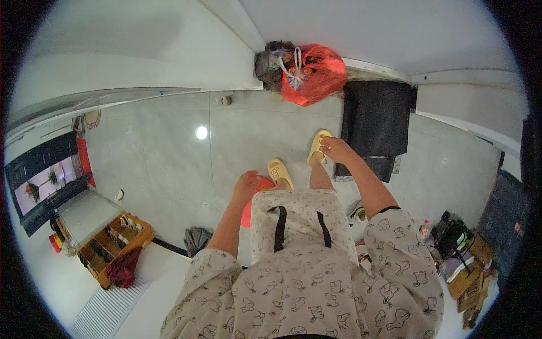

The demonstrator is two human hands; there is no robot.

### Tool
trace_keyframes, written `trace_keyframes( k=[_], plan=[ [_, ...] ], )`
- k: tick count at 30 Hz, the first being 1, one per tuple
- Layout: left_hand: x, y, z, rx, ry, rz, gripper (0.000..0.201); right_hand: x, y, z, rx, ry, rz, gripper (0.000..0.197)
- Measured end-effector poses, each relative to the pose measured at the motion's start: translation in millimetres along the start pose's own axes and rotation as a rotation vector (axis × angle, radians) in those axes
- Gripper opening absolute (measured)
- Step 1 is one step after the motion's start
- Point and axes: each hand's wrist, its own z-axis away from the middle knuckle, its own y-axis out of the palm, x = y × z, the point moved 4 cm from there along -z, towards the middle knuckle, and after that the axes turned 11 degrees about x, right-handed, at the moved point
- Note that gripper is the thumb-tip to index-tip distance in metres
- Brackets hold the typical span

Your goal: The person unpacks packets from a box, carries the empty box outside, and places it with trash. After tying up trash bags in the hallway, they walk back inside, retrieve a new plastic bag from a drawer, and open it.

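Left hand (247, 183) seemingly grips red thing (255, 198); right hand (334, 148) loosely curled, empty, near red bag (316, 76).

The flat red object (255, 199) sits mostly hidden behind the left hand (247, 183) and patterned clothing; the shelf's small items (113, 240) are too tiny to identify.

screen (48, 179): flat rectangle at far left, dark frame, pale picture with red and green blots | red plastic bag (314, 73): tied, bulging, on floor at far wall corner | cardboard boxes (471, 277): brown, stacked at lower right | labels: too small to tell
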Motion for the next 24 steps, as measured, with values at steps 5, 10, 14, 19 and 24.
trace_keyframes(
  k=[5,10,14,19,24],
  plan=[
    [-25,1,-134,-0.129,0.172,-0.152,0.049,-12,-26,-95,-0.051,-0.119,-0.040,0.025],
    [-90,-27,-275,-0.323,0.278,-0.278,0.068,-5,-103,-217,-0.520,-0.276,-0.060,0.023],
    [-111,-52,-351,-0.434,0.238,-0.458,0.076,2,-164,-308,-0.775,-0.336,0.070,0.025],
    [-117,-63,-406,-0.412,0.291,-0.409,0.081,-36,-174,-398,-0.732,-0.095,0.184,0.033],
    [-100,-63,-440,-0.414,0.311,-0.646,0.061,-63,-151,-443,-0.665,0.038,-0.058,0.035]
  ],
)
